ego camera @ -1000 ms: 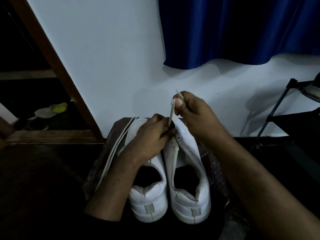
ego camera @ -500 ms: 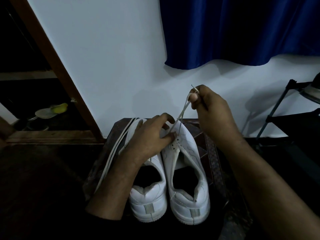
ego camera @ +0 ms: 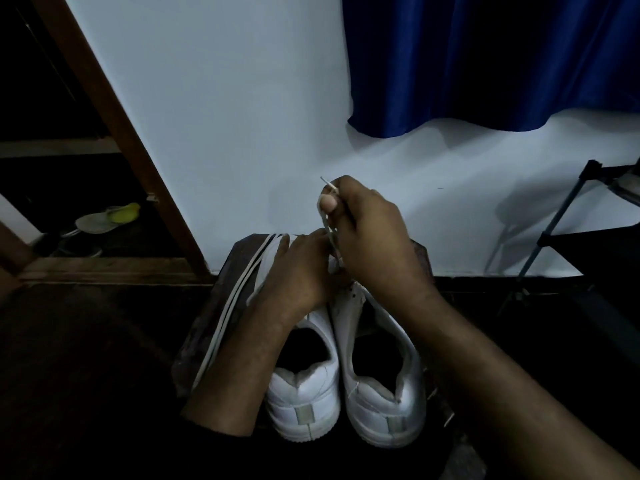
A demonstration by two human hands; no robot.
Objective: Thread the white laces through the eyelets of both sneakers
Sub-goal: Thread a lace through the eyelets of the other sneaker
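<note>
Currently, right hand pinches thin white lace at 12 o'clock above right white leather sneaker; left hand grips its forepart, fingers curled.

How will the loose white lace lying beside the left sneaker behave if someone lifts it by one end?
The spare lace would probably hang limp: it is thin, flat and drapes along the stool's edge. It looks very light, so it may drag or slide off. Like the lace pinched by the right hand, it likely bends easily.
</note>
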